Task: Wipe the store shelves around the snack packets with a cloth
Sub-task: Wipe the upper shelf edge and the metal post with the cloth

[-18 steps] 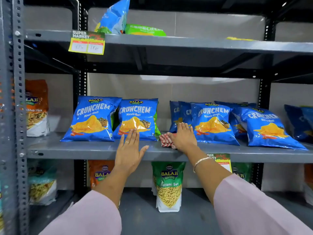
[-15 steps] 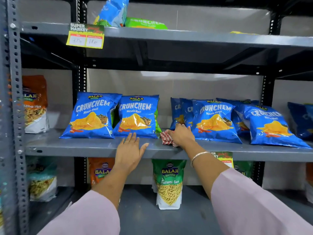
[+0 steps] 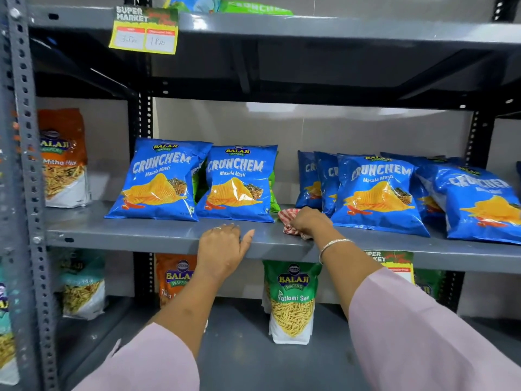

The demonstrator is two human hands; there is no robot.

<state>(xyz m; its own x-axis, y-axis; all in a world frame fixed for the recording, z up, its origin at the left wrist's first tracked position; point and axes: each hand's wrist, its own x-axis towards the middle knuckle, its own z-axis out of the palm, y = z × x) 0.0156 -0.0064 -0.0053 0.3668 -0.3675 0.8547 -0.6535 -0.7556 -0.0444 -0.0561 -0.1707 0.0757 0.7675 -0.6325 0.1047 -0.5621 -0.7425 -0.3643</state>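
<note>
My right hand is bunched around a red-and-white checked cloth on the grey middle shelf, in the gap between two groups of blue Crunchem packets. Two packets stand left of the cloth, and several more lean to its right. My left hand rests flat over the shelf's front edge, fingers curled onto the top, holding nothing. Part of the cloth is hidden under my right hand.
An orange Mitha Mix bag stands at the shelf's far left. A green Ratlami Sev bag and other bags stand on the lower shelf. The upper shelf carries a yellow price tag. A perforated steel upright runs down the left.
My right hand has drawn back from the packets toward the shelf's front and closed into a fist on the cloth. My left hand slid back to the front edge.
</note>
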